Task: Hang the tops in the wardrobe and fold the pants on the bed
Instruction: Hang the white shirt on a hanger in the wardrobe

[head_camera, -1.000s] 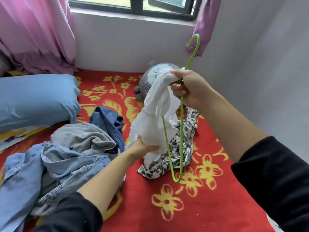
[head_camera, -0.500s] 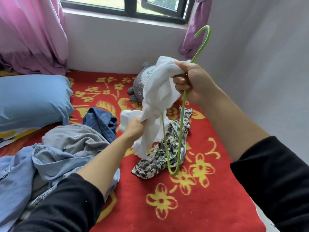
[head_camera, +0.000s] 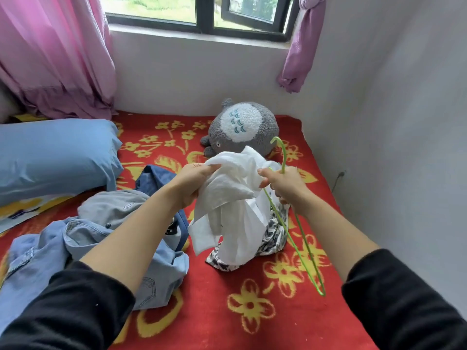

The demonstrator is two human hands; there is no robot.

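A white top [head_camera: 232,198] hangs bunched between both hands above the bed. My left hand [head_camera: 193,184] grips its upper left edge. My right hand [head_camera: 283,184] holds the neck of a green wire hanger [head_camera: 300,236] together with the white cloth; the hook points up and the frame slants down to the right. Under the white top lies a black-and-white patterned garment [head_camera: 270,238]. A pile of light blue denim [head_camera: 83,248], a grey garment [head_camera: 113,205] and a dark blue one [head_camera: 156,175] lies on the left.
The bed has a red blanket with yellow flowers [head_camera: 227,311]. A grey plush toy [head_camera: 242,127] sits at the far end by the wall. A blue pillow [head_camera: 55,155] lies left. Pink curtains [head_camera: 55,54] hang by the window. A grey wall [head_camera: 404,147] closes the right side.
Both hands have come down lower and closer together. My left hand moved up the white top to its upper edge. The hanger now tilts down to the right instead of hanging upright.
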